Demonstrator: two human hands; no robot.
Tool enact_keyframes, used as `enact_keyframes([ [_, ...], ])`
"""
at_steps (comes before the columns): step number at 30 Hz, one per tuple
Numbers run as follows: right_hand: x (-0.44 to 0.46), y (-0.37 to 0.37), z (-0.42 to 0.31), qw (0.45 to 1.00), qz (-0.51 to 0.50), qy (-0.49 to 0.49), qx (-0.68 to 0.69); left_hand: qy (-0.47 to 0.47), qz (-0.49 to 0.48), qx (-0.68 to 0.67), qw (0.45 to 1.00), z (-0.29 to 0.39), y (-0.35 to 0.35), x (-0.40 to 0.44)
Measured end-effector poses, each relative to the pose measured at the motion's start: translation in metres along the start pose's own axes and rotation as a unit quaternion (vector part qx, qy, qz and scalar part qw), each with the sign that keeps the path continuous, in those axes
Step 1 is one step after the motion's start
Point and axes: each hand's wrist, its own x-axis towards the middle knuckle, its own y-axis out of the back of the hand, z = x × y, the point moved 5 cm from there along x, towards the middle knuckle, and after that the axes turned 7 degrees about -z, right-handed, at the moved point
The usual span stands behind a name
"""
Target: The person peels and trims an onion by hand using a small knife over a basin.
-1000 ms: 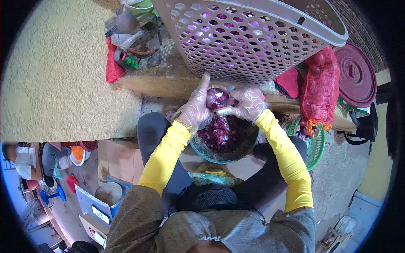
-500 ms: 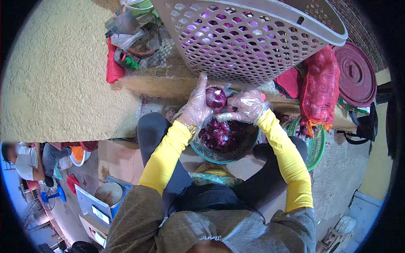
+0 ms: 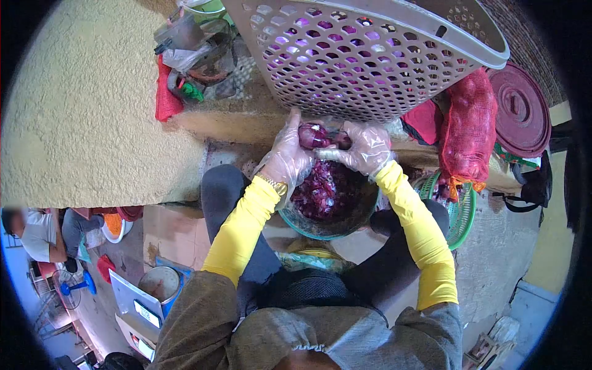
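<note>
Over the basin [image 3: 362,213], an onion [image 3: 312,135] is held by the left hand [image 3: 287,153], the right hand's [image 3: 369,149] grip cannot be told, peelings [image 3: 319,196] are heaped inside, and a mesh sack [image 3: 467,132] is left filled rightward.

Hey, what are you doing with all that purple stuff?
A person in clear gloves holds a red onion in the left hand, with the right hand close against it. The hands are above a basin with purple scraps in it. More purple pieces show through the big holed basket behind.
</note>
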Motion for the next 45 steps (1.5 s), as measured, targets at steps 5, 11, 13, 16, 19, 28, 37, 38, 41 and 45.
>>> enact_keyframes([
  [5, -0.002, -0.008, 0.003, 0.999, -0.001, 0.003, -0.048, 0.009, 0.022, -0.004, 1.000, -0.003, 0.009, 0.005],
  [11, 0.001, 0.000, -0.005, 0.999, 0.016, 0.029, -0.025, 0.028, -0.019, -0.059, 0.998, -0.010, 0.011, 0.008],
  [13, 0.000, -0.004, -0.004, 0.999, 0.007, 0.026, -0.034, 0.022, -0.013, -0.038, 0.999, -0.009, 0.015, 0.009],
  [16, -0.001, -0.010, 0.002, 0.997, -0.032, 0.010, -0.072, 0.021, -0.038, -0.048, 0.998, -0.011, 0.020, 0.014],
  [19, 0.000, -0.010, 0.002, 0.995, -0.052, 0.018, -0.084, 0.024, -0.044, -0.038, 0.998, -0.010, 0.022, 0.013],
  [28, -0.005, -0.021, -0.014, 0.970, -0.215, 0.090, -0.068, -0.040, 0.022, 0.027, 0.999, 0.011, 0.035, 0.016],
  [37, -0.003, -0.016, -0.004, 0.985, -0.162, 0.012, -0.057, -0.119, -0.053, -0.050, 0.990, 0.013, 0.010, 0.011],
  [38, -0.002, -0.012, -0.005, 0.986, -0.162, -0.012, -0.046, -0.118, -0.053, -0.050, 0.990, 0.013, 0.009, 0.012],
  [41, -0.001, -0.007, -0.003, 0.995, -0.092, -0.035, -0.010, -0.074, 0.005, -0.114, 0.991, 0.005, 0.014, 0.014],
  [45, 0.000, -0.006, -0.002, 0.994, -0.059, -0.070, 0.060, -0.098, -0.030, 0.002, 0.995, 0.000, 0.001, 0.002],
])
